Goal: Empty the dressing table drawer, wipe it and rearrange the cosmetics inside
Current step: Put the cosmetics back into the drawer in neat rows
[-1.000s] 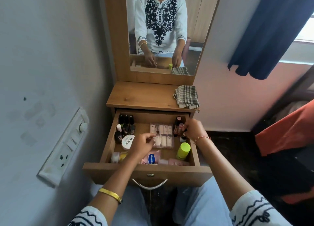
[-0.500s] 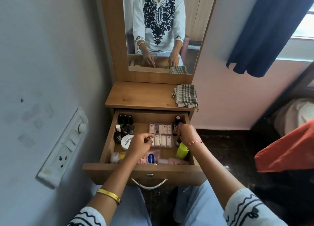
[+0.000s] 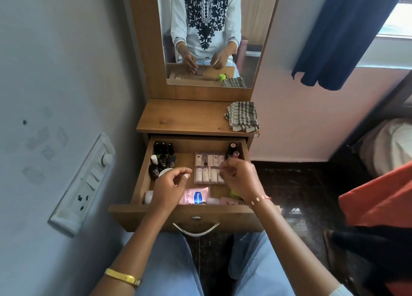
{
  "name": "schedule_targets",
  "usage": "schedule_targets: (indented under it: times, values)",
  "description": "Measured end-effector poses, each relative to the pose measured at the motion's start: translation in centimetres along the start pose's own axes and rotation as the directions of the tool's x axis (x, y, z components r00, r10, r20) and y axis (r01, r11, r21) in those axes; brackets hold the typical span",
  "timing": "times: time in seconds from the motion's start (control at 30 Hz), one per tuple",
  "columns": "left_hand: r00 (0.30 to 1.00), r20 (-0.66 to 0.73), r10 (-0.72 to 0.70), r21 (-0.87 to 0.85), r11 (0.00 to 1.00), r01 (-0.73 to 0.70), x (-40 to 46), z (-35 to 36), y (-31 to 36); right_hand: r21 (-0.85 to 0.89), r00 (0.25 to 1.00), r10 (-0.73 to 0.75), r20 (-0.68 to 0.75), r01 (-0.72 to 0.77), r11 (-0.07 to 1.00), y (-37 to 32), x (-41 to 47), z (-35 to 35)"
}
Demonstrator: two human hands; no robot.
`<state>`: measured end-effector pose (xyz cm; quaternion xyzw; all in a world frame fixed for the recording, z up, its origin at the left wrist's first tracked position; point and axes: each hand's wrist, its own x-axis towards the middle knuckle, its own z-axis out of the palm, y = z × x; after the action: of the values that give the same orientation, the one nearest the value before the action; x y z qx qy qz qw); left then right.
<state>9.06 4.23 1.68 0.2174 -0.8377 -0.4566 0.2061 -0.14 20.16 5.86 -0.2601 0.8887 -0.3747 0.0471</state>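
Bare left hand (image 3: pixel 169 187): fingers loosely curled, holding nothing, over drawer's left half.
Right hand (image 3: pixel 239 177): fingertips pinched together; anything held — cannot tell.
Drawer (image 3: pixel 191 217): pulled open, cosmetics inside.
Worktop (image 3: pixel 182 117): checked cloth (image 3: pixel 243 116) at right.
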Motion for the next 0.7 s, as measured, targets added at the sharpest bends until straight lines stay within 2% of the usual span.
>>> schedule_targets:
  times: [0.1,0.2,0.27,0.37,0.5,0.7]
  values:
    - [1.000,0.009,0.023,0.015,1.000,-0.024,-1.6,-1.1,-0.5,0.057,0.963,0.009,0.268,-0.025,0.998,-0.5,-2.7,0.7]
    - [0.997,0.055,0.057,0.070,0.996,-0.061,-2.9,-2.1,-0.7,-0.065,0.927,-0.051,0.372,0.080,0.995,0.3,-4.4,1.4]
    - [0.990,0.102,0.095,0.094,0.990,-0.105,-3.8,-2.6,-1.1,-0.144,0.923,-0.098,0.373,0.162,0.976,1.0,-5.0,1.8]
    - [0.978,0.159,0.132,0.173,0.972,-0.159,-4.8,-2.9,-1.5,-0.169,0.917,-0.159,0.366,0.233,0.958,1.5,-5.0,1.9]
    - [0.983,0.125,0.137,0.216,0.963,-0.162,-5.0,-2.8,-1.2,-0.175,0.895,-0.203,0.396,0.291,0.941,1.9,-4.8,2.0]
    - [0.980,0.120,0.158,0.228,0.957,-0.182,-3.4,-2.5,-1.2,-0.182,0.898,-0.242,0.369,0.325,0.928,2.3,-3.1,2.0]
